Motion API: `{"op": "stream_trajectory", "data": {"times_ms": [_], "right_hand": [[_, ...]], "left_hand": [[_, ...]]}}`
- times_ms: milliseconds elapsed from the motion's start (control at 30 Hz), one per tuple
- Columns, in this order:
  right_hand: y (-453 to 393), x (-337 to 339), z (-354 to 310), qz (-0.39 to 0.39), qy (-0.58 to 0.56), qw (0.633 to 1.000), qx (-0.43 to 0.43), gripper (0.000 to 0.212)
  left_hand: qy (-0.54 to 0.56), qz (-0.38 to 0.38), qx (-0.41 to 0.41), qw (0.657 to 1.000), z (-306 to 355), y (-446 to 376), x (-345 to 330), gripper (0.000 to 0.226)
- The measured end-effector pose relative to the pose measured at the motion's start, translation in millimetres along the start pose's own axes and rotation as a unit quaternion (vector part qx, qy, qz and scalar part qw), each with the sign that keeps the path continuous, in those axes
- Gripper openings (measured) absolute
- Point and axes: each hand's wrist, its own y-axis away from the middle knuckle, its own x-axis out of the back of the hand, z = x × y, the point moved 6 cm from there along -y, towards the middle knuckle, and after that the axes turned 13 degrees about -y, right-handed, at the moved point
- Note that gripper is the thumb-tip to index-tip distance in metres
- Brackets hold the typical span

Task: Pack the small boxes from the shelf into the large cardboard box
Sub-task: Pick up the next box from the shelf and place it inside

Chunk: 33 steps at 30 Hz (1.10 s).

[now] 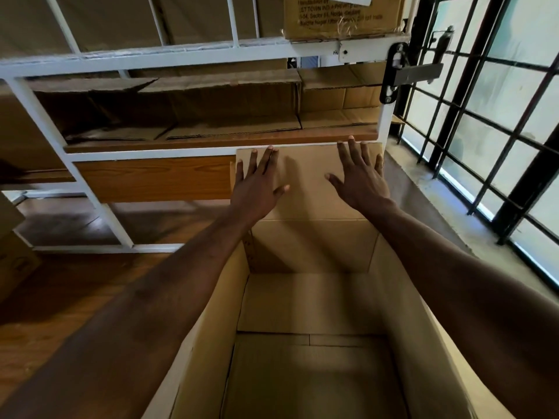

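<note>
Large cardboard box [308, 303]: nearest me, open.
Far flap [305, 179]: leans toward white shelf [187, 151].
Left hand [257, 189], right hand [360, 179]: I see both flat on flap, fingers spread, grasping nothing.
Window grille [490, 122]: right.

White metal shelf [45, 122] on wood floor [60, 297] — flattened cardboard sheets [233, 128] lie on its wood board; large cardboard box [302, 297] stands on the floor, top open, against the shelf front.

A storeroom: a white metal shelf [193, 152] holding flattened cardboard [230, 128], a printed shipping carton [341, 19] above, beside a barred window [490, 122].
</note>
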Motion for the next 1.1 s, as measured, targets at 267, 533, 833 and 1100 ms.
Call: {"op": "stream_trajectory", "data": {"times_ms": [267, 533, 833, 1100], "right_hand": [[46, 25, -53, 0.001, -0.028, 1.0, 0.006, 0.087], [141, 33, -140, -0.028, -0.089, 0.995, 0.019, 0.052], [213, 21, -312, -0.077, -0.098, 0.99, 0.066, 0.03], [248, -36, -531, -0.076, -0.167, 0.977, 0.111, 0.027]], "left_hand": [[0.013, 0.028, 0.017, 0.999, 1, 51, 37, 0.09], [0.067, 0.06, 0.066, 0.994, -16, 179, 87, 0.06], [0.096, 0.027, 0.12, 0.988, -139, 321, 97, 0.033], [0.097, 0.074, 0.115, 0.986, -312, 438, 133, 0.022]]}}
